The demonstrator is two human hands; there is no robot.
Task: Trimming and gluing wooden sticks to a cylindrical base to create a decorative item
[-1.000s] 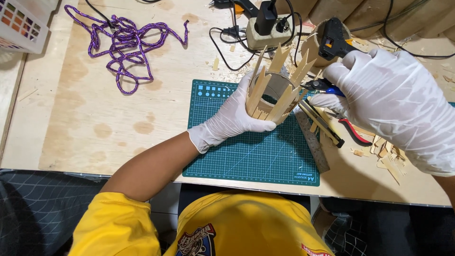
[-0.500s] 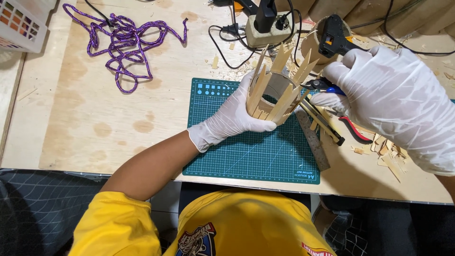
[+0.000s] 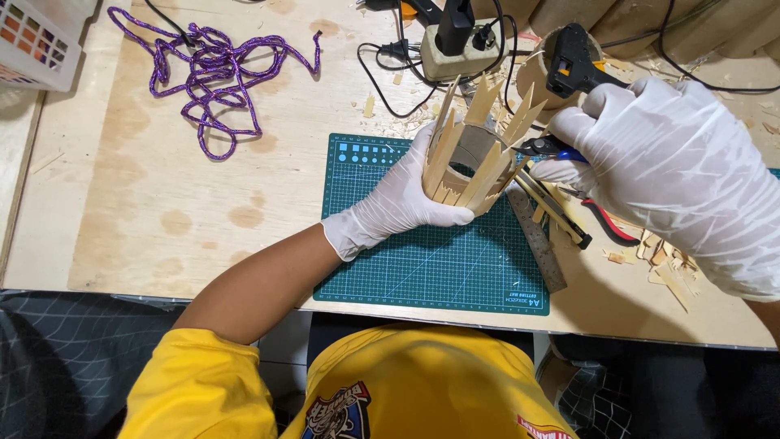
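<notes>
My left hand (image 3: 398, 199), in a white glove, grips a round holder made of pointed wooden sticks (image 3: 475, 150) glued around a cardboard ring, held above the green cutting mat (image 3: 422, 260). My right hand (image 3: 674, 162), also gloved, holds a black glue gun (image 3: 573, 61) just right of the holder, its nozzle end near the upper sticks.
A purple rope (image 3: 207, 69) lies at the back left, with a white basket (image 3: 36, 36) in the corner. A power strip (image 3: 459, 45) with cables sits behind the holder. A metal ruler (image 3: 536, 240), pliers (image 3: 601, 219) and wood scraps (image 3: 662, 264) lie at right.
Both hands and the stick holder have stayed almost still; the view has only shifted slightly.
</notes>
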